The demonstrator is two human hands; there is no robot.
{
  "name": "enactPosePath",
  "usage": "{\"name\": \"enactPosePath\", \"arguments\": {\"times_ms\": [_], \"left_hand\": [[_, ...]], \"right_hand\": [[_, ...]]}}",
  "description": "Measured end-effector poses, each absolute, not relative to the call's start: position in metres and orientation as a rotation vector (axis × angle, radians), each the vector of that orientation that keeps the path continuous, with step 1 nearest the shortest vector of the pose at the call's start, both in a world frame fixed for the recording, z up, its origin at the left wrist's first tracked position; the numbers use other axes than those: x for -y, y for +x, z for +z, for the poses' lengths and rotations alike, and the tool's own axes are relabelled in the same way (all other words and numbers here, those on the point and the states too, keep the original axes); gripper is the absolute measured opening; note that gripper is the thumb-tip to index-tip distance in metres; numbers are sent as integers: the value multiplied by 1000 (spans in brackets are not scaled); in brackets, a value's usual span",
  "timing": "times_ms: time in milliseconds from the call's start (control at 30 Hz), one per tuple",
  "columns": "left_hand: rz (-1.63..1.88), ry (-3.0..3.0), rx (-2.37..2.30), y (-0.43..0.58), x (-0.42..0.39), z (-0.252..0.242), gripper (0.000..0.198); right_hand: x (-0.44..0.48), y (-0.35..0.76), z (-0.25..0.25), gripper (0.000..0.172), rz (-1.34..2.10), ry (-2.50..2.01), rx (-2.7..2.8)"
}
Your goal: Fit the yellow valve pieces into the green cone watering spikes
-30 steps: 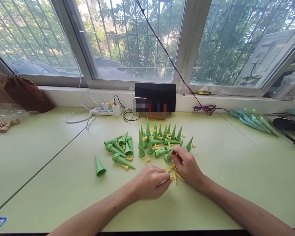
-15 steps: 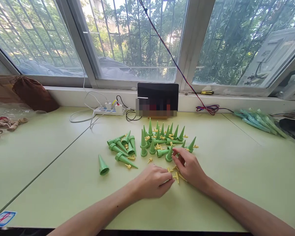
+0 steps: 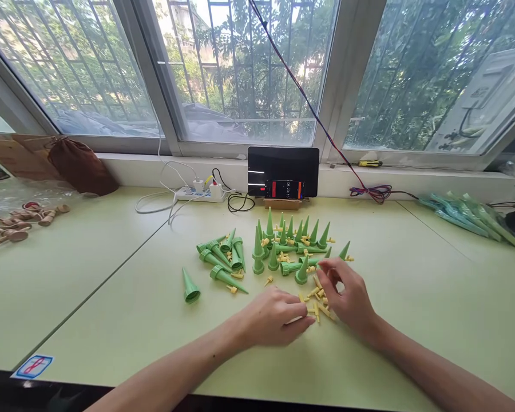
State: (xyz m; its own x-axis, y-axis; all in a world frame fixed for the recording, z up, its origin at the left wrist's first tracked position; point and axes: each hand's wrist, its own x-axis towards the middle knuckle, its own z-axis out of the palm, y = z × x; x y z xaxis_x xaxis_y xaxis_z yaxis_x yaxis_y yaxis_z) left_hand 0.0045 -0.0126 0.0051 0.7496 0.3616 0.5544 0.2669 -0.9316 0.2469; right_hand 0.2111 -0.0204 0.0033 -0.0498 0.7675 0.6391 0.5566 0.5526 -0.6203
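Several green cones, some upright and some lying, cover the middle of the table, with small yellow connectors among them. One upright green cone (image 3: 301, 271) stands just left of my right hand (image 3: 347, 289), whose fingers are curled with thumb and index tips apart and nothing visible between them. Below it lies a small heap of yellow connectors (image 3: 325, 312). My left hand (image 3: 278, 316) pinches at the left edge of this heap, on a yellow connector (image 3: 302, 298) partly hidden by its fingers. Apart on the left rests a single green cone (image 3: 190, 286).
At the back are a tablet (image 3: 283, 157) with a phone before it, a power strip (image 3: 199, 194) and bundled cables (image 3: 371, 191). Wooden pieces (image 3: 19, 229) and a brown bag (image 3: 79, 166) are at left. Green and blue bags (image 3: 472, 217) lie at right.
The view has turned slightly left, shifting everything rightward. My right hand has moved a little right, away from the upright cone, showing more of the yellow connectors. My left hand keeps its pinch.
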Motion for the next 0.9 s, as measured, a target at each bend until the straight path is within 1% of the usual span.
{"name": "enactPosePath", "arguments": {"times_ms": [33, 133, 267, 367, 433, 467, 533, 567, 767, 900], "left_hand": [[949, 2794, -495, 4, 12, 5, 41], [1014, 2805, -462, 1, 10, 8, 43], [1190, 2858, -430, -6, 5, 18, 47], [1337, 2991, -355, -18, 2, 31, 46], [1338, 3131, -313, -32, 0, 40, 39], [1329, 3165, -364, -41, -1, 44, 35], [1314, 3162, -582, -64, -5, 49, 28], [1282, 3143, -745, -77, -8, 50, 28], [863, 2913, -1690, -159, -17, 40, 44], [581, 2736, -1905, -182, -14, 29, 49]], "right_hand": [[21, 211, 3, 10, 225, -1093, 1731], [20, 210, -1, 24, 194, -1060, 1836], [19, 208, -10, 37, 248, -1071, 1967], [19, 206, -13, 39, 310, -1095, 1988], [19, 206, -13, 39, 347, -1101, 2009], [19, 206, -13, 39, 361, -1101, 2021], [18, 207, -12, 39, 378, -1102, 2037], [18, 207, -12, 39, 383, -1102, 2038], [18, 205, -8, 40, 385, -1067, 2042], [19, 204, -5, 40, 394, -1072, 2039]]}}
